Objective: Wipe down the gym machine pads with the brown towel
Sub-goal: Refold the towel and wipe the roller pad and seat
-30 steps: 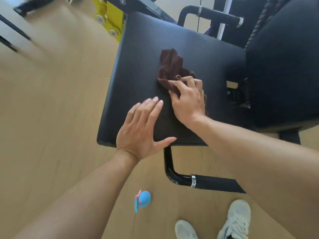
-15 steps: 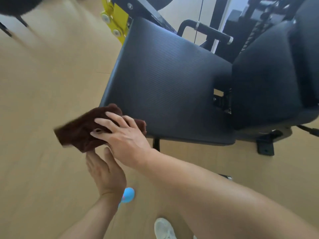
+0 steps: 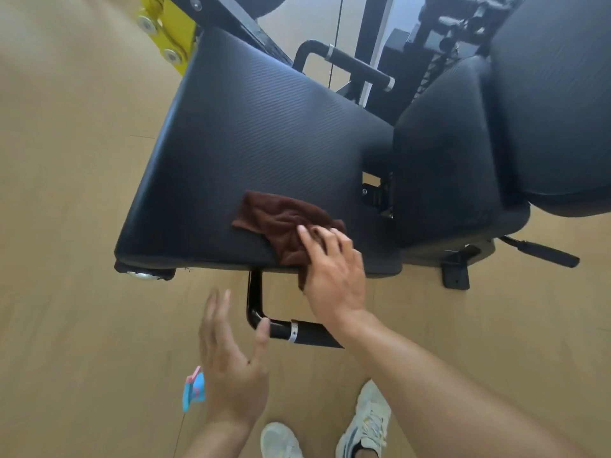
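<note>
The brown towel lies crumpled on the near right part of the black seat pad, one end hanging over the pad's front edge. My right hand presses on the towel's near end with fingers spread over it. My left hand hovers open below the pad, over the floor, its thumb close to the black side handle. A second black pad, the backrest, stands to the right of the seat.
A yellow bracket and black frame bars sit behind the seat. Another handle is at the back. A blue and pink object lies on the wooden floor near my white shoes.
The towel went from the seat's middle, off the left front corner, and back onto the near right part of the seat. My left hand came off the pad and now hovers below it.
</note>
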`<state>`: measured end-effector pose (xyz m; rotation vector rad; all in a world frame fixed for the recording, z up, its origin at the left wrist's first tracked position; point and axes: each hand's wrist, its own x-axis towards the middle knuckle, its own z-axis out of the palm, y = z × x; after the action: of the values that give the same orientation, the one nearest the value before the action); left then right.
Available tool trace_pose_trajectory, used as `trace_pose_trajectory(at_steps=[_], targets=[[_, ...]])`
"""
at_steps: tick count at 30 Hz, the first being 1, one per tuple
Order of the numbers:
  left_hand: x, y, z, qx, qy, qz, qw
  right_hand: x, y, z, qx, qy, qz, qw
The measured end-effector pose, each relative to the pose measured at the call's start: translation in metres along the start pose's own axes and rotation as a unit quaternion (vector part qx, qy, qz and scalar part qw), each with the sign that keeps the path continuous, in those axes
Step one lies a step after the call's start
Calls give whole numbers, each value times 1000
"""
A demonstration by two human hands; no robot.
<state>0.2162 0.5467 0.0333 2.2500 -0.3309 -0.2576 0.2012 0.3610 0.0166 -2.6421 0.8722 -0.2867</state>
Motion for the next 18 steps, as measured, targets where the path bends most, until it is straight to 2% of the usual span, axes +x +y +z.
trace_pose_trajectory(at_steps=[3,6,8,12,18], targets=[[5,7,15,62,-62,81,993,0,27,-3,-19,24,135,990],[11,18,23,139,-129,95,977,-3,55,-13,-15,-3,241,970],[12,23,21,183,-143,92,968,-7,61,-15,-20,-15,242,970],[13,25,14,257,-197,84,942,-9,45,0,104,18,254,961],[20,30,1,284,-293,77,910,14,12,7,215,136,360,898]])
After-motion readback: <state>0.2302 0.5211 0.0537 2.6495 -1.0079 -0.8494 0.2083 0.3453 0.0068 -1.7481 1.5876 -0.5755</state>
